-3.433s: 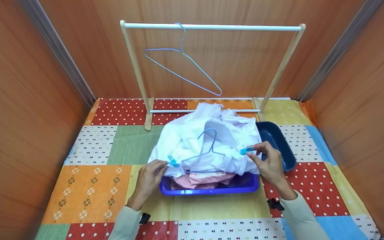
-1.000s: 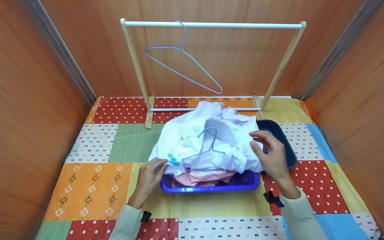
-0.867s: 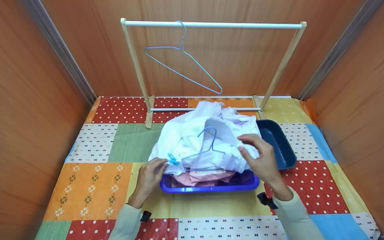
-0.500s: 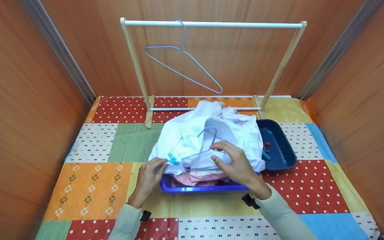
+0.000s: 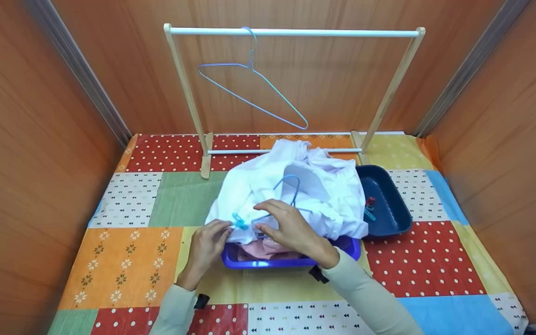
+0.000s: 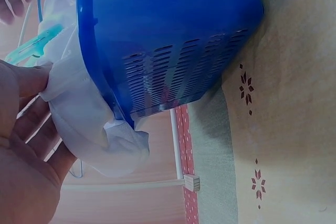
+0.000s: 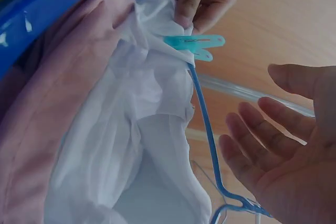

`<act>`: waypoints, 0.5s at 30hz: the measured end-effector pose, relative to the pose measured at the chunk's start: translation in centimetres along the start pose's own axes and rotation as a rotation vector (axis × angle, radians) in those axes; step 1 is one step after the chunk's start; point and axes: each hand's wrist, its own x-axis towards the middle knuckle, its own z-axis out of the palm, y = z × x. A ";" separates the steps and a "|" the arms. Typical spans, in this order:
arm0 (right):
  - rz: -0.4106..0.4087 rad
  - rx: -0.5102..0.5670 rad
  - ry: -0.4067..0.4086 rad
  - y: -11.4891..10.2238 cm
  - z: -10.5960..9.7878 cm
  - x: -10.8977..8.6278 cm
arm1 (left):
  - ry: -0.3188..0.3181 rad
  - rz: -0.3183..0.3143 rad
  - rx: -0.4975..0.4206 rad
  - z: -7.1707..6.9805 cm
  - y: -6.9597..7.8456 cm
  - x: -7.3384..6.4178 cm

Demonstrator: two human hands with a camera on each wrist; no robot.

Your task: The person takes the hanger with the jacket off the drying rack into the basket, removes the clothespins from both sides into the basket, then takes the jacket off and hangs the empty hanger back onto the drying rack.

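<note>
A white garment (image 5: 249,186) is heaped over a purple-blue basket (image 5: 268,264), with a blue wire hanger (image 5: 297,186) lying on it. My left hand (image 5: 206,246) pinches the garment's edge between thumb and fingers. Right beside those fingertips, a turquoise clothespin (image 7: 194,42) clamps the cloth at the hanger's end. My right hand (image 5: 293,230) hovers over the hanger, its fingers loosely spread and holding nothing; in the right wrist view its palm faces the clothespin, apart from it. Pink cloth (image 5: 268,249) shows inside the basket, under the white garment.
A drying rack (image 5: 296,32) stands behind, with a second wire hanger (image 5: 254,88) on its bar. To the right of the basket sits a dark blue tray (image 5: 389,204) holding a turquoise clothespin (image 5: 369,214) and something red (image 5: 370,201). A patchwork cloth (image 5: 128,265) covers the table.
My right hand earlier pinched a turquoise clothespin at the garment's right side; that hand is now without it and has moved left across the hanger. My left hand has stayed in place.
</note>
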 end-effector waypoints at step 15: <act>0.087 -0.100 -0.185 -0.8 3.7 2.6 | 0.023 0.054 0.006 0.2 -0.3 0.0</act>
